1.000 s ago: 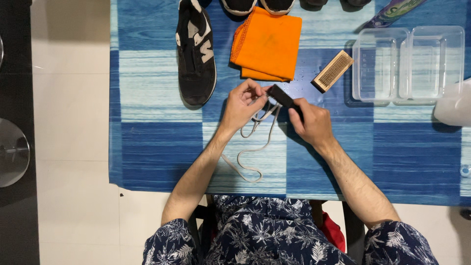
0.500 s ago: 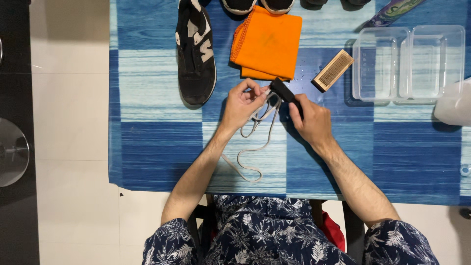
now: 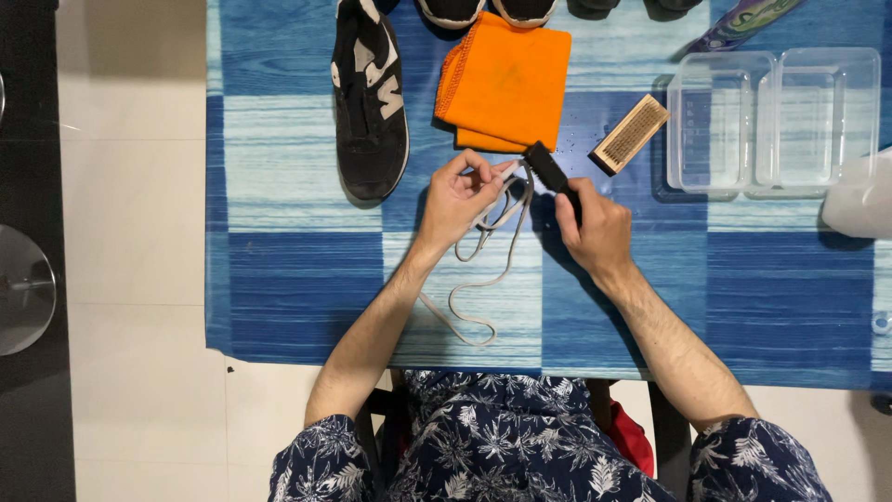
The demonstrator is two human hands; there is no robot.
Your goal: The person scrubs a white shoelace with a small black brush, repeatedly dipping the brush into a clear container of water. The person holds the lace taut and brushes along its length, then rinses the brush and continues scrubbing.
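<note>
Head view: left hand point(image 3: 457, 198) pinched shut on a pale flat shoelace point(image 3: 483, 270), looped loosely over the blue plank-patterned table cover point(image 3: 279, 279). Right hand point(image 3: 595, 231) closed around a small black brush point(image 3: 548, 172), its head just touching the lace near the left fingertips. Beyond: folded orange cloth point(image 3: 506, 84), black mesh shoe point(image 3: 370, 102) with white marks, wooden bristle brush point(image 3: 630, 134), two clear plastic tubs point(image 3: 771, 116). More shoes cut off at top edge

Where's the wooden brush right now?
The wooden brush lies on the blue table, between the orange cloth and clear containers, above the right hand.
</note>
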